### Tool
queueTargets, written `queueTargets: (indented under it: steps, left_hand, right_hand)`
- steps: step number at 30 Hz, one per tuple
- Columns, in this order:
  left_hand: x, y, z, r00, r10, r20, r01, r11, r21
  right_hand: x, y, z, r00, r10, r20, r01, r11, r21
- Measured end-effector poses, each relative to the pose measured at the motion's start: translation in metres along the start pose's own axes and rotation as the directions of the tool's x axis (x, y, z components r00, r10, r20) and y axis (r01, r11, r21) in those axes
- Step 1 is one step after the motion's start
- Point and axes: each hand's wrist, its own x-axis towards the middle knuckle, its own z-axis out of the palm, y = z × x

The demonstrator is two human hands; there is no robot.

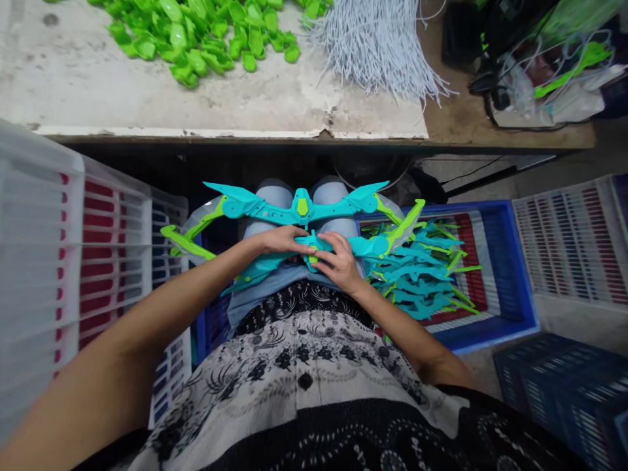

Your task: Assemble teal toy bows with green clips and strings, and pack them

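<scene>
A workshop is shown: green bits are heaped and white strings piled back from the front edge of the bench, and plastic parts are kept in a blue crate.

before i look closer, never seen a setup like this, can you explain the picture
No machine here: it's one picture, from a camera on the person's head, looking down. The left hand and right hand, both bare, hold a turquoise piece over the lap. Just beyond stretches a bow-shaped part; whether they join is unclear. On the table lie heaped green parts and a bundle of white strings. A blue crate at the right holds more turquoise pieces.
</scene>
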Motion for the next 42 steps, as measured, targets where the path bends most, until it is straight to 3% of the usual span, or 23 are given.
queueTargets:
  steps: [3, 8, 14, 16, 18, 19, 21, 23, 25, 27, 29, 33, 37, 42]
  left_hand:
    - [0.000, 0.003, 0.002, 0.999, 0.013, -0.042, -0.009, 0.996, 0.091]
    - [-0.001, 0.006, 0.009, 0.991, 0.013, -0.130, 0.004, 0.992, 0.127]
    - [-0.005, 0.006, 0.017, 0.985, 0.022, -0.173, 0.010, 0.984, 0.179]
    - [-0.012, 0.010, 0.023, 0.973, 0.077, -0.217, -0.010, 0.956, 0.293]
    - [-0.024, 0.014, 0.032, 0.948, 0.164, -0.271, -0.023, 0.888, 0.459]
    - [-0.031, 0.015, 0.038, 0.932, 0.216, -0.292, -0.023, 0.838, 0.545]
    - [-0.045, 0.013, 0.053, 0.891, 0.320, -0.321, -0.003, 0.712, 0.702]
    - [-0.055, 0.004, 0.067, 0.840, 0.422, -0.340, 0.040, 0.578, 0.815]
    - [-0.061, -0.010, 0.078, 0.799, 0.474, -0.369, 0.092, 0.510, 0.855]
    - [-0.063, -0.022, 0.084, 0.794, 0.456, -0.403, 0.122, 0.529, 0.840]
    - [-0.064, -0.029, 0.084, 0.825, 0.399, -0.400, 0.110, 0.581, 0.806]
    - [-0.062, -0.023, 0.075, 0.895, 0.276, -0.350, 0.068, 0.693, 0.718]
    - [-0.056, -0.013, 0.064, 0.910, 0.195, -0.366, 0.108, 0.740, 0.663]
    - [-0.049, -0.014, 0.055, 0.921, 0.184, -0.344, 0.041, 0.831, 0.554]
  right_hand:
    - [0.010, -0.005, -0.006, 0.990, 0.140, 0.001, -0.140, 0.989, 0.048]
    - [0.025, -0.007, -0.010, 0.954, 0.246, 0.171, -0.235, 0.969, -0.078]
    - [0.020, -0.003, -0.008, 0.963, 0.171, 0.206, -0.141, 0.978, -0.154]
    - [0.025, -0.002, -0.020, 0.952, 0.135, 0.274, -0.112, 0.989, -0.096]
    - [0.040, -0.002, -0.041, 0.943, 0.073, 0.324, -0.100, 0.993, 0.068]
    - [0.052, -0.002, -0.053, 0.955, 0.051, 0.293, -0.099, 0.983, 0.152]
    - [0.088, -0.005, -0.077, 0.993, 0.039, 0.113, -0.064, 0.973, 0.220]
    - [0.136, -0.010, -0.092, 0.996, -0.004, -0.086, 0.014, 0.994, 0.104]
    - [0.192, -0.016, -0.095, 0.986, -0.091, -0.138, 0.079, 0.993, -0.088]
    - [0.250, -0.021, -0.087, 0.985, -0.120, -0.126, 0.088, 0.968, -0.234]
    - [0.303, -0.026, -0.072, 0.985, -0.126, -0.120, 0.083, 0.946, -0.314]
    - [0.372, -0.037, -0.042, 0.976, -0.108, -0.187, 0.026, 0.919, -0.393]
    - [0.392, -0.042, -0.030, 0.969, -0.098, -0.227, -0.006, 0.908, -0.419]
    - [0.360, -0.026, -0.051, 0.980, 0.064, -0.186, -0.112, 0.958, -0.263]
